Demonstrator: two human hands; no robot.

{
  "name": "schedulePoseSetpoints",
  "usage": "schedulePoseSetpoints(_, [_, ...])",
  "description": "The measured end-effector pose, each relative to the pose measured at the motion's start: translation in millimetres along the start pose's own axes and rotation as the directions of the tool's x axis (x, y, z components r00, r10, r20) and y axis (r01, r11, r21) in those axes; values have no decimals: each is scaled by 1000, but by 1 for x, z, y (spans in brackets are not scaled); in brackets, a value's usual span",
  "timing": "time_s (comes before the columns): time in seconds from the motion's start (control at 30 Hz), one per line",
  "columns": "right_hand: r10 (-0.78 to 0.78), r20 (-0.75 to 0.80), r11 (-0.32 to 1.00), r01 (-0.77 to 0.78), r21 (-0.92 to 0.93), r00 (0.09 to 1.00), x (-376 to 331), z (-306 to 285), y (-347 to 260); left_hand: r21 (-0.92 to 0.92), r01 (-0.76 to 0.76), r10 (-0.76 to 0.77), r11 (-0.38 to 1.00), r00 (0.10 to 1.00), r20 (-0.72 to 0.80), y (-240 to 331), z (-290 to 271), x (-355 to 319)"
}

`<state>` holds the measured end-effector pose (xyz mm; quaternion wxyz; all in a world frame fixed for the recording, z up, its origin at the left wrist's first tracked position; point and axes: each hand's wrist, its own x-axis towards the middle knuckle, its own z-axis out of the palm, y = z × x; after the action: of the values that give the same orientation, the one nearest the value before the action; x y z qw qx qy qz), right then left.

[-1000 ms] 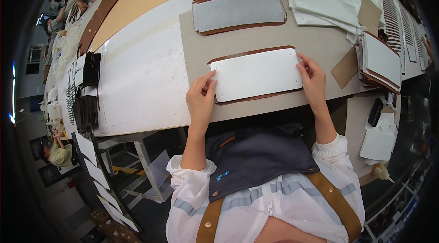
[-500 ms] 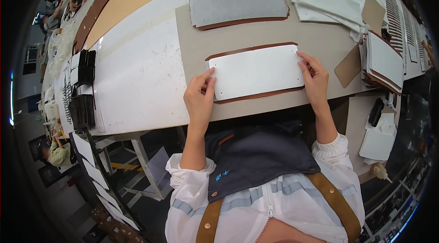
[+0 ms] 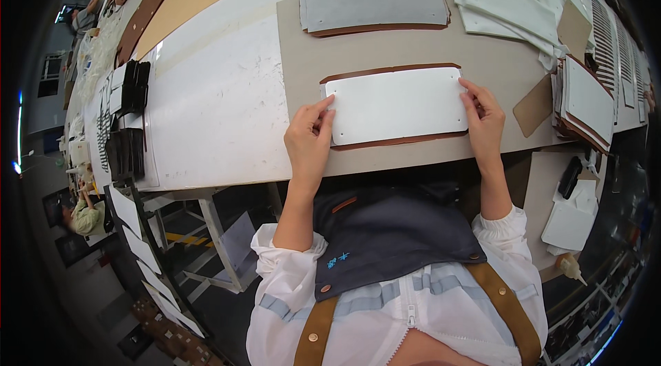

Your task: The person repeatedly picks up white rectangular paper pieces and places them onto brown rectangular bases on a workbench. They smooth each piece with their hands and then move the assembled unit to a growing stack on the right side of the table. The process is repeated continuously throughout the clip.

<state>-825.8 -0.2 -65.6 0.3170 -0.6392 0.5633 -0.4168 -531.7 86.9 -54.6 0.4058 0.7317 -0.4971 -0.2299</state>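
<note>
A white rectangular panel (image 3: pixel 399 106) with small holes near its corners lies over a brown sheet (image 3: pixel 396 140), whose strips show along the panel's far and near edges. My left hand (image 3: pixel 308 140) pinches the panel's left edge between thumb and index finger. At the opposite end, my right hand (image 3: pixel 485 114) grips the right edge the same way, thumb and index finger near the far corner. What lies under the middle of the panel is hidden. Both rest on a grey-beige mat (image 3: pixel 303 56) on the worktable.
Beyond the panel sits a stack of grey-white panels on brown sheets (image 3: pixel 375 4). White soft sheets (image 3: pixel 506 8) and another panel stack (image 3: pixel 586 101) stand right, beside a tan card (image 3: pixel 533 104). Black bundles (image 3: pixel 129 152) lie left. A glue bottle (image 3: pixel 570 268) is low right.
The whole scene has shifted slightly right in the view. Both hands keep their hold on the panel's ends, and the panel stays over the brown sheet.
</note>
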Motion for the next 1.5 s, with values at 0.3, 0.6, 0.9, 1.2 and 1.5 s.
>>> schedulePoseSetpoints(0.3, [-12,3,999,12,-33,1000,-1,-1,-4,32,-11,11,999,1000,3,2,0,1])
schedulePoseSetpoints(0.6, [-50,7,992,50,-112,999,0,0,-5,52,-20,19,998,1000,14,2,0,2])
schedulePoseSetpoints(0.9, [-72,25,978,76,-196,997,2,0,-11,55,-6,5,998,1000,24,5,-1,2])
schedulePoseSetpoints(1.2, [-75,56,968,86,-234,996,2,0,-10,66,-1,-1,998,999,36,4,-2,2])
schedulePoseSetpoints(1.5, [-104,99,922,133,-364,990,5,-5,-9,228,-63,42,972,994,96,10,-4,5])
